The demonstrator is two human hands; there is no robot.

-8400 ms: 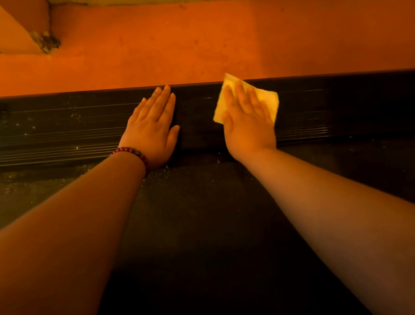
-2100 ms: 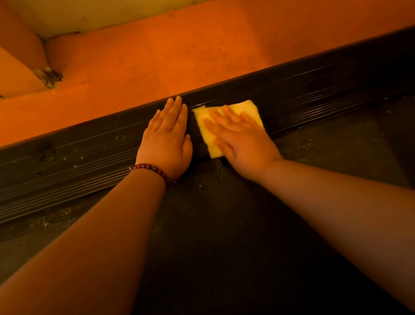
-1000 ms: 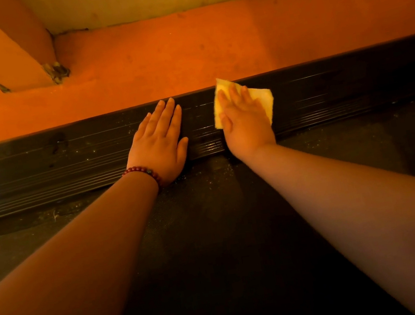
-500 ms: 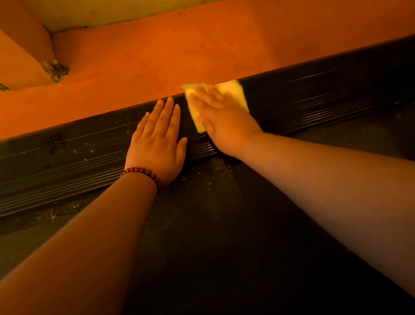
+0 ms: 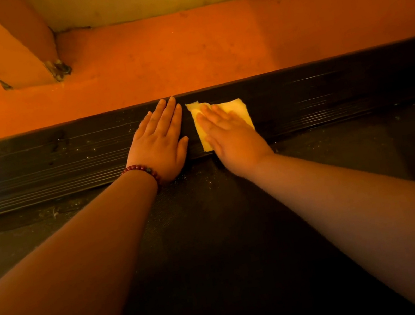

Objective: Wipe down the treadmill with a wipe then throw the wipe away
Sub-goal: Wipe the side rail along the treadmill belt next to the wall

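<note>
Here right hand (image 5: pixel 235 140) presses wipe (image 5: pixel 237 107) flat.

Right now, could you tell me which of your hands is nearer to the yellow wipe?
Right. The right hand presses flat on the wipe; the left hand rests on the treadmill rail to the wipe's left, not touching it.

Single head-worn view, close, steeply down and forward over black ribbed treadmill side rail (image 5: pixel 38 169) toward orange floor (image 5: pixel 210 47).
</note>
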